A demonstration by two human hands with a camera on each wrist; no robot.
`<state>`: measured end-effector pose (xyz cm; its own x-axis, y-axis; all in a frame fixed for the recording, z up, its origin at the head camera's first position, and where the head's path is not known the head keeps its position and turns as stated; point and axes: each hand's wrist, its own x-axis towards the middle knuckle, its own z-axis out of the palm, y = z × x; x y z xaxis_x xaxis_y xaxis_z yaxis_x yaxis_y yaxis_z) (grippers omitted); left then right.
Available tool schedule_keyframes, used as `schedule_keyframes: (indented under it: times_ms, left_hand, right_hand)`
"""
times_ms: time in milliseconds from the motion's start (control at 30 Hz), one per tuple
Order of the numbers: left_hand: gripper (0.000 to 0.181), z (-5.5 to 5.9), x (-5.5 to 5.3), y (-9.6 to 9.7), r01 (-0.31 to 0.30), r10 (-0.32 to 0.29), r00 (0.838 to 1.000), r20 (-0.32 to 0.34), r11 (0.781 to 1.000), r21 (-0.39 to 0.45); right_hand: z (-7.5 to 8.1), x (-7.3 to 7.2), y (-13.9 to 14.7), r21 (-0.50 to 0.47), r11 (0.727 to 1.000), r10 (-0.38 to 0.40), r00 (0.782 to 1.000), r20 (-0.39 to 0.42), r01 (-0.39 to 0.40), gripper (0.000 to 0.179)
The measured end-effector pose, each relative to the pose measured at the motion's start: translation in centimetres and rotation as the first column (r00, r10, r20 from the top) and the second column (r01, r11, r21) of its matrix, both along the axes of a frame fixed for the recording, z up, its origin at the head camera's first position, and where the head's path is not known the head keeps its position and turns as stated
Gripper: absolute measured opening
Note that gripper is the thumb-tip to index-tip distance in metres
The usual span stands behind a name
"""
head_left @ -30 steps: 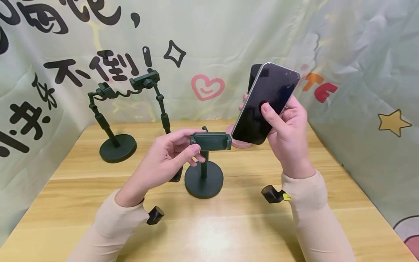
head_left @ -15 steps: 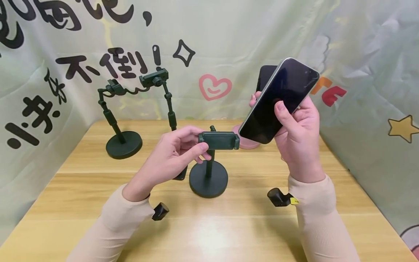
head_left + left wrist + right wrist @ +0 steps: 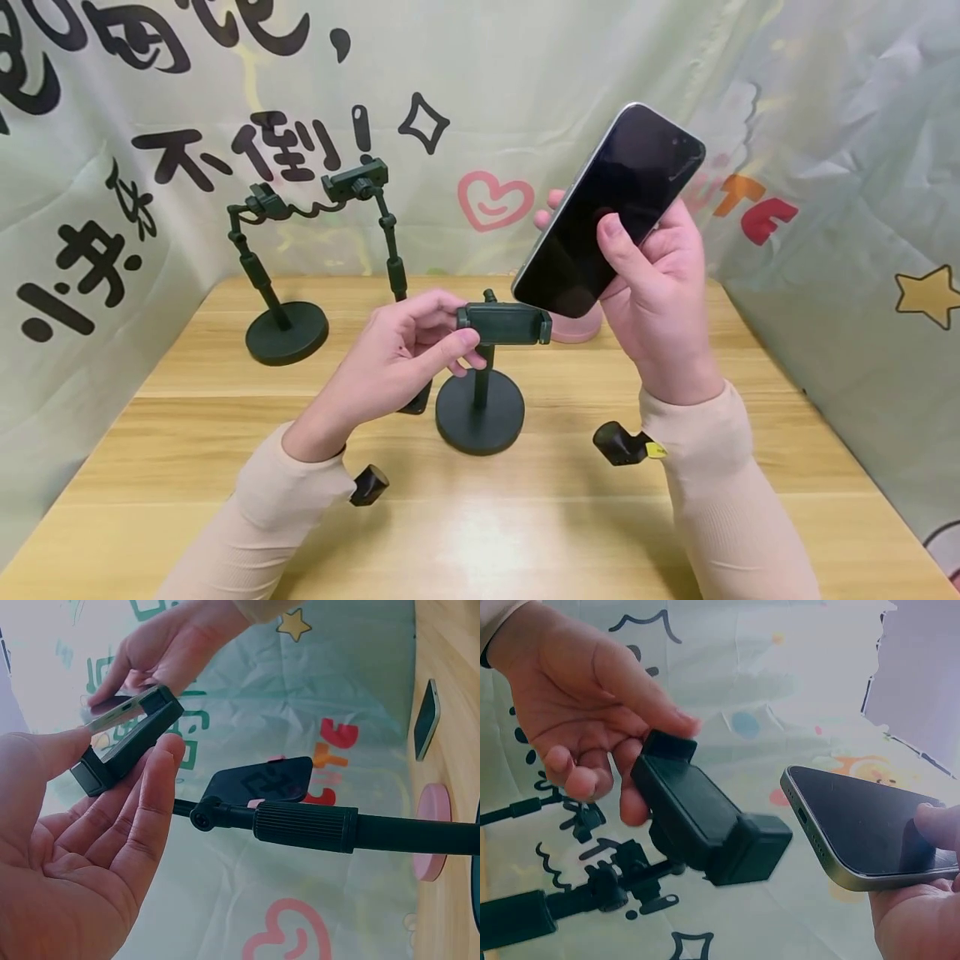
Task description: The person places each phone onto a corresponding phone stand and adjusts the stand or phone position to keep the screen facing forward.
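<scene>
My left hand (image 3: 401, 358) pinches the left end of the dark green phone clamp (image 3: 504, 323) between thumb and fingers. That clamp tops a phone stand with a round base (image 3: 480, 412). Its clamp is unoccupied, as the right wrist view shows. My right hand (image 3: 660, 292) grips a black-screened smartphone (image 3: 611, 212) with a silver edge, thumb on the screen. The phone is tilted, above and to the right of the clamp. In the right wrist view a gap separates the phone (image 3: 870, 825) from the clamp (image 3: 705, 810).
Two more green stands stand at the back left, one with its base (image 3: 287, 333) visible. Behind my right hand is a pink stand base (image 3: 576, 325). The left wrist view shows a raised phone (image 3: 259, 780) and a flat phone-like slab (image 3: 427, 720) on the table.
My right hand has shifted the phone left and slightly up over the last half second, nearer the clamp, covering the phone behind. My left hand keeps its hold. The head view has turned slightly left.
</scene>
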<state>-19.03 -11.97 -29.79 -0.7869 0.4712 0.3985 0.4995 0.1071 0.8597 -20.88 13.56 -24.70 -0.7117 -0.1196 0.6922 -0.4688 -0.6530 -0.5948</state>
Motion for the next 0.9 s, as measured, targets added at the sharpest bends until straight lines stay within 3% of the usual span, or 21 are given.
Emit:
schedule_keyframes:
  times_ms: [200,567,800,900]
  left_hand:
    - [0.016,0.1,0.2,0.0,-0.006,0.006,1.000,-0.007,1.000,-0.018]
    - [0.016,0.2,0.3,0.0,-0.002,0.002,1.000,-0.002,1.000,-0.018]
    - [0.016,0.1,0.3,0.0,-0.009,0.009,1.000,0.000,1.000,-0.013]
    - [0.018,0.1,0.4,0.0,-0.003,0.003,1.000,0.002,1.000,-0.008]
  right_hand:
    - [0.4,-0.1,-1.0,0.034,0.999,0.028,0.999,-0.017,-0.027,0.033]
    - [0.3,0.0,-1.6,0.161,0.983,-0.082,0.997,-0.015,0.083,0.037]
    - [0.0,-0.1,-2.0,0.225,0.974,-0.020,1.000,-0.024,0.025,0.044]
    - [-0.1,-0.1,-1.9,0.296,0.951,-0.079,0.996,-0.043,0.088,0.045]
